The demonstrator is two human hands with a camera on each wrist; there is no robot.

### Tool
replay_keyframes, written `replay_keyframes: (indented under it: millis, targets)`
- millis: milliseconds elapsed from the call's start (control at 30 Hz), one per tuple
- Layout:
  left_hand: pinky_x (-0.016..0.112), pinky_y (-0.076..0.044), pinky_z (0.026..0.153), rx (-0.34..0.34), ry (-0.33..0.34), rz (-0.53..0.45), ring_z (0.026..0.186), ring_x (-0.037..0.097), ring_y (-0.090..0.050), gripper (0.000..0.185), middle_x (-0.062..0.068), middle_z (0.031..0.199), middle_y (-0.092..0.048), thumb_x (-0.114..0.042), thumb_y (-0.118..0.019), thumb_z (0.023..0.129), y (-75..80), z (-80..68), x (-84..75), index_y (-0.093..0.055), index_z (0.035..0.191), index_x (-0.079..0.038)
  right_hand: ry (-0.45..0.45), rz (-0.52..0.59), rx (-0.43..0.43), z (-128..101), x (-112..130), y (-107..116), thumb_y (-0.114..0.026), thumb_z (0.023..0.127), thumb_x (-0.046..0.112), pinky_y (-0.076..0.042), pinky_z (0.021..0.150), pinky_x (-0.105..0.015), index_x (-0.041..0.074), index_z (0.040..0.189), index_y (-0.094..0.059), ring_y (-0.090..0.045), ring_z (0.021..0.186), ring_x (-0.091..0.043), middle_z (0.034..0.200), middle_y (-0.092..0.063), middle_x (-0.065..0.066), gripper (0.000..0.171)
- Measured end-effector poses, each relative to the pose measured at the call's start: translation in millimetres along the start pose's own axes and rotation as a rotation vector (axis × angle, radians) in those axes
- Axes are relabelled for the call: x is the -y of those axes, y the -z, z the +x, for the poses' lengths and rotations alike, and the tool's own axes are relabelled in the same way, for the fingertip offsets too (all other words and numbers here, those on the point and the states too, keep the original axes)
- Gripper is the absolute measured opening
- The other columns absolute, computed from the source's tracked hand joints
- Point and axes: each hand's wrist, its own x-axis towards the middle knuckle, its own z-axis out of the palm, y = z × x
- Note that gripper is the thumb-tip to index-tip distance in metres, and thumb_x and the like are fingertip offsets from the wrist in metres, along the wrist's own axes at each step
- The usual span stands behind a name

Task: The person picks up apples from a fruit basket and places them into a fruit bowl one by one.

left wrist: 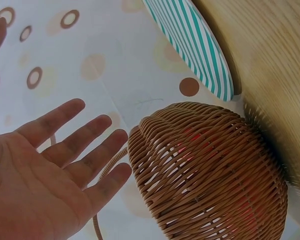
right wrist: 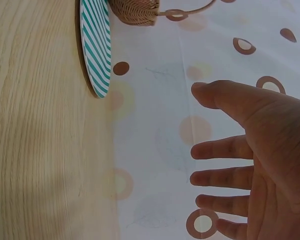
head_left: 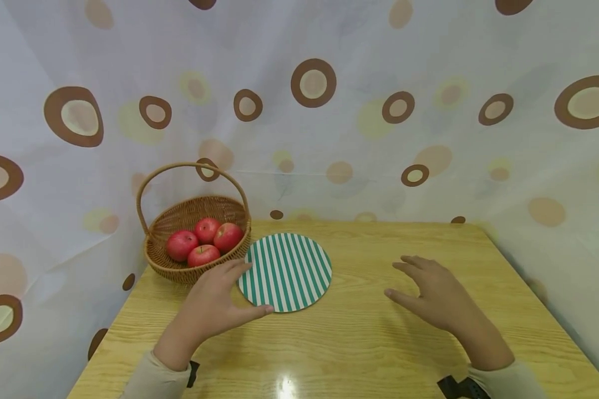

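My left hand (head_left: 212,305) is held over the table in front of the basket, fingers spread and nothing in them. In the head view its fingers overlap the left edge of a round green-and-white striped placemat (head_left: 289,271). The wicker basket (left wrist: 205,170) with a tall arched handle stands at the back left and holds several red apples (head_left: 204,256). To the right of the placemat, my right hand (head_left: 436,296) hovers above the bare wood, thumb apart from its extended fingers. The right wrist view shows that palm (right wrist: 285,170) with nothing in it.
Beneath everything is a light wooden table (head_left: 329,354), its right edge running toward the front right corner. A white curtain (head_left: 349,138) with brown and beige dots hangs behind it and along both sides. Dark straps (head_left: 461,388) circle the wrists.
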Motion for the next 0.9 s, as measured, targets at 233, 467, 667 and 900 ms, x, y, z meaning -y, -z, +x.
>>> replay_keyframes:
  millis: [233, 467, 667, 900]
  targets:
    - [0.061, -0.051, 0.112, 0.014, 0.013, -0.010, 0.134, 0.041, -0.063, 0.100, 0.017, 0.147, -0.064, -0.081, -0.077, 0.077, -4.5, -0.6, 0.5, -0.067, 0.142, -0.006, -0.001, 0.009, 0.007, 1.7, 4.4, -4.8, -0.067, 0.100, 0.058, -0.044, 0.109, -0.074, 0.008, 0.144, -0.065, -0.055, 0.137, -0.052, 0.152, -0.058, -0.023, 0.066]
    - [0.058, -0.052, 0.113, 0.026, 0.010, -0.025, 0.134, 0.038, -0.063, 0.097, 0.015, 0.143, -0.067, -0.080, -0.078, 0.078, -10.6, 1.0, 2.4, -0.069, 0.139, -0.005, 0.025, 0.016, -0.009, 8.3, 9.9, -12.1, -0.068, 0.100, 0.057, -0.044, 0.111, -0.071, 0.008, 0.144, -0.066, -0.056, 0.138, -0.050, 0.152, -0.059, -0.022, 0.066]
    - [0.059, -0.052, 0.112, 0.048, 0.015, -0.036, 0.135, 0.039, -0.062, 0.098, 0.016, 0.144, -0.067, -0.080, -0.077, 0.078, -15.1, 2.1, 2.6, -0.068, 0.139, -0.004, 0.041, 0.032, -0.008, 13.3, 17.3, -18.5, -0.068, 0.100, 0.057, -0.044, 0.112, -0.071, 0.007, 0.144, -0.066, -0.055, 0.140, -0.048, 0.153, -0.059, -0.021, 0.067]
    - [0.060, -0.050, 0.114, 0.076, 0.033, -0.057, 0.138, 0.040, -0.060, 0.098, 0.015, 0.147, -0.065, -0.081, -0.076, 0.078, -18.3, 1.0, 4.1, -0.067, 0.142, -0.007, 0.063, 0.058, -0.002, 17.8, 26.6, -27.4, -0.069, 0.099, 0.057, -0.045, 0.111, -0.071, 0.008, 0.143, -0.067, -0.056, 0.139, -0.049, 0.152, -0.059, -0.022, 0.066]
